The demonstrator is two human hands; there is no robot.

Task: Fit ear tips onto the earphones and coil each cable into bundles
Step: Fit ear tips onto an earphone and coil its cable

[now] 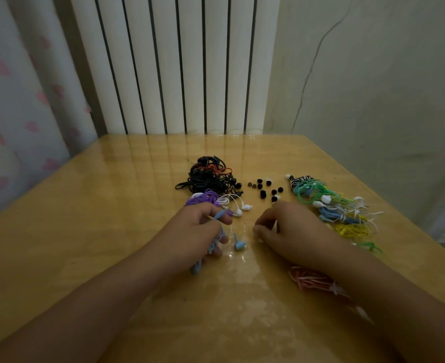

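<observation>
My left hand (203,229) grips a light blue earphone cable (217,242) whose loops hang below the palm, and one blue earbud (239,244) lies on the table beside it. My right hand (287,229) rests on the table with curled fingertips that seem to pinch something small and pale; what it is I cannot tell. Several black ear tips (264,188) lie scattered just beyond both hands. A purple cable bundle (203,199) and white earbuds (243,208) sit beyond my left hand.
A tangle of black and orange earphones (208,176) lies at the back. Coiled green, blue, yellow and white bundles (339,208) line the right side. An orange-and-white bundle (313,280) lies under my right forearm. The glossy wooden table (111,205) ends at a white radiator (177,64).
</observation>
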